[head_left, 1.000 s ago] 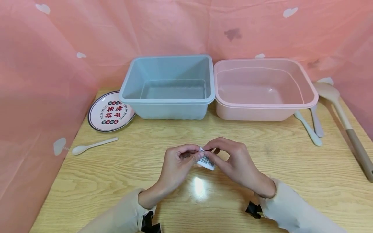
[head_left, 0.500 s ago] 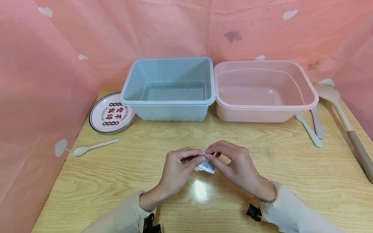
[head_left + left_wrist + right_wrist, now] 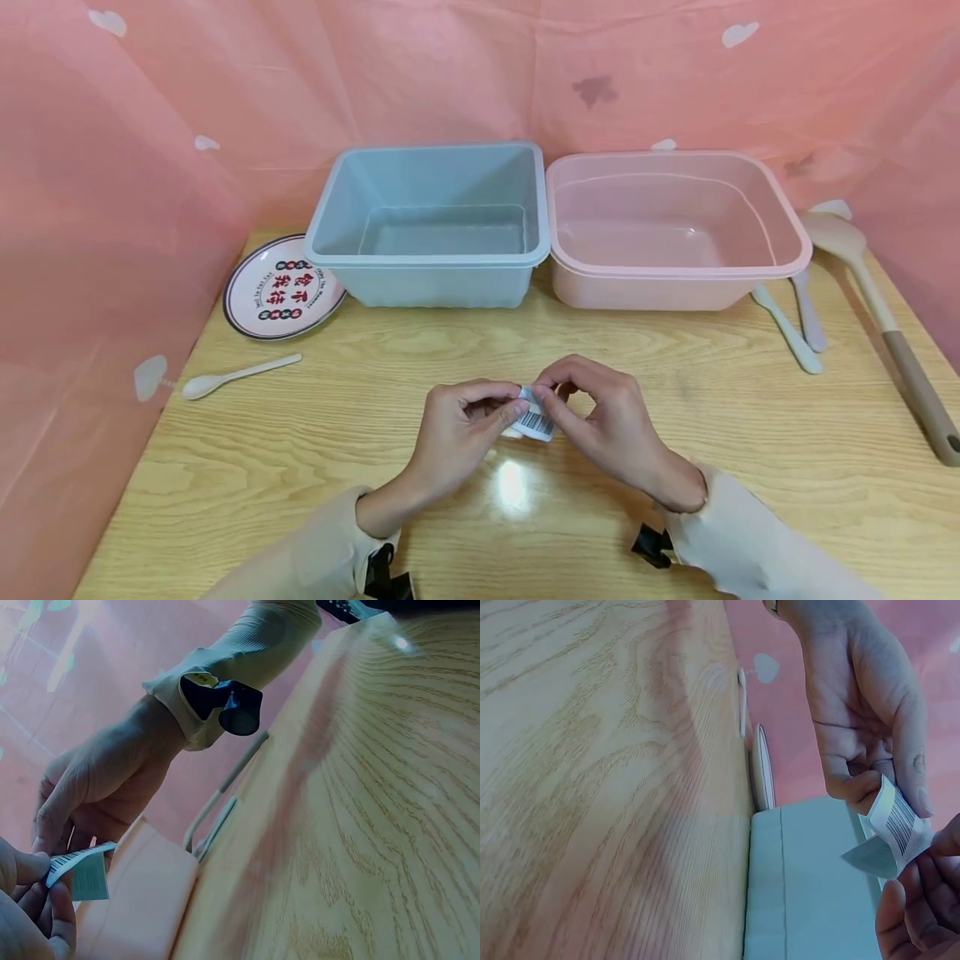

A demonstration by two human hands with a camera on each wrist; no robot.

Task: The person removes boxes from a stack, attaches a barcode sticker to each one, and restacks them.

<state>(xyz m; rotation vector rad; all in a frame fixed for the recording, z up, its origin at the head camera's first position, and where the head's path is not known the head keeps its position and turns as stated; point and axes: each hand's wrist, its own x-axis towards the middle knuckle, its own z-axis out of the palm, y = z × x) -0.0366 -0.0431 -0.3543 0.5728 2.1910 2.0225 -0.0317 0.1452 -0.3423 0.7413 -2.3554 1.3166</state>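
The head view is looking bright, and a white spot is glaring on the light-brown wooden table [image 3: 315, 442] below the bare fingers [image 3: 493, 390]. Between them, black print on a small white label [image 3: 536, 423] is looking fuzzy. Far to their right, a long cream spoon with a brown handle [image 3: 917, 393] is casting a soft shadow. Both wrist views are looking dimmer and bluer.

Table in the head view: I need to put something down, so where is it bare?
The table is bare between the white spoon and left hand, and between the right hand and the big spoon's brown handle. It is crowded at the back: plate, blue tub, pink tub.
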